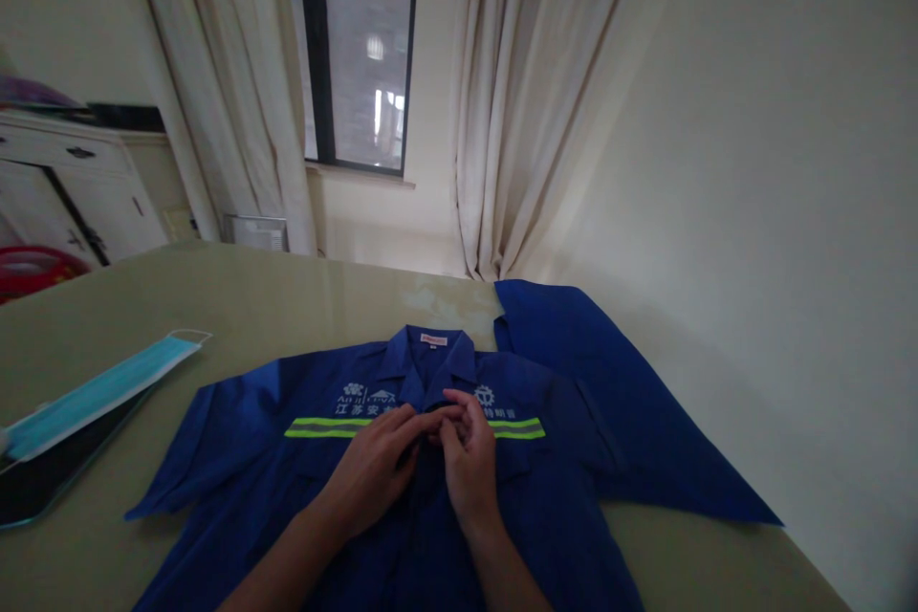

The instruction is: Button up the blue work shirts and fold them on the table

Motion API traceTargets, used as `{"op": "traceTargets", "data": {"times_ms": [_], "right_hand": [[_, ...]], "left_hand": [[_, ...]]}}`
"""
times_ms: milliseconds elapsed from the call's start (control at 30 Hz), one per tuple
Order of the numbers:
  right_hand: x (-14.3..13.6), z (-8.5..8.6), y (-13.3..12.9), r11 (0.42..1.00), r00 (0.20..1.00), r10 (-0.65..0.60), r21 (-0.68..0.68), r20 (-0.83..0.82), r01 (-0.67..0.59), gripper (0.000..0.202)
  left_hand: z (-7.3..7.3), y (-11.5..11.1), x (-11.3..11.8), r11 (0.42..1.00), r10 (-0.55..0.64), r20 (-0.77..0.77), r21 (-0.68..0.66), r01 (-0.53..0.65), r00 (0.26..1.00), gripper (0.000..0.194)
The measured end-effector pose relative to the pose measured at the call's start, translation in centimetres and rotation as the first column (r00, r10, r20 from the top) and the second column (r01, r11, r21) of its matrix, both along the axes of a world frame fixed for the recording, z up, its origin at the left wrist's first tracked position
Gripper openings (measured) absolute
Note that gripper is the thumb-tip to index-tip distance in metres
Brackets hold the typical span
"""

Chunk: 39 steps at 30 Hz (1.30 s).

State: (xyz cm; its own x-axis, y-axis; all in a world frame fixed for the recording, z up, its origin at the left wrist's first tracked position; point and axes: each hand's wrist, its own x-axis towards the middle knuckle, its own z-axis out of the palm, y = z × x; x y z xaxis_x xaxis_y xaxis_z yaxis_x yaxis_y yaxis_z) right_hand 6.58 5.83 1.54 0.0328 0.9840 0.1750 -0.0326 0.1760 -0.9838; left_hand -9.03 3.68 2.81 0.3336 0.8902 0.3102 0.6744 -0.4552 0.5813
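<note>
A blue short-sleeved work shirt (pixel 244 459) lies face up on the table, its collar at the far side. White lettering and a yellow-green reflective stripe cross its chest. Over the front opening, just below the collar, my left hand (pixel 377 459) and my right hand (pixel 469 464) meet with fingers bent and closed together. Both pinch at the shirt's front edge; any button there is hidden by the fingers. Beneath the right sleeve and reaching to the wall side is another piece of blue cloth (pixel 631 402).
On the left of the table (pixel 236 306), a light-blue face mask (pixel 100 397) rests over a dark flat glass-edged object (pixel 64 483). A white cabinet (pixel 86 182) and a red object (pixel 39 270) stand beyond. Curtains (pixel 502 96) flank the window; a wall borders the right.
</note>
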Motion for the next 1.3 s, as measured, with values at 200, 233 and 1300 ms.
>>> {"op": "traceTargets", "data": {"times_ms": [200,233,1300], "right_hand": [[-0.3,-0.1,0.1,0.997,0.997,-0.072,-0.002,0.042,0.072,0.031],[-0.3,0.0,0.1,0.997,0.994,-0.081,0.008,0.073,0.08,0.031],[1.1,1.0,-2.1,0.996,0.78,0.054,0.026,0.624,-0.09,0.019]], "left_hand": [[0.3,0.3,-0.1,0.996,0.047,0.133,-0.076,-0.037,0.99,0.036],[0.4,0.4,-0.1,0.996,0.046,0.154,-0.083,-0.034,0.987,0.035],[0.4,0.2,-0.5,0.991,0.106,0.002,-0.085,-0.106,0.994,0.012]]}}
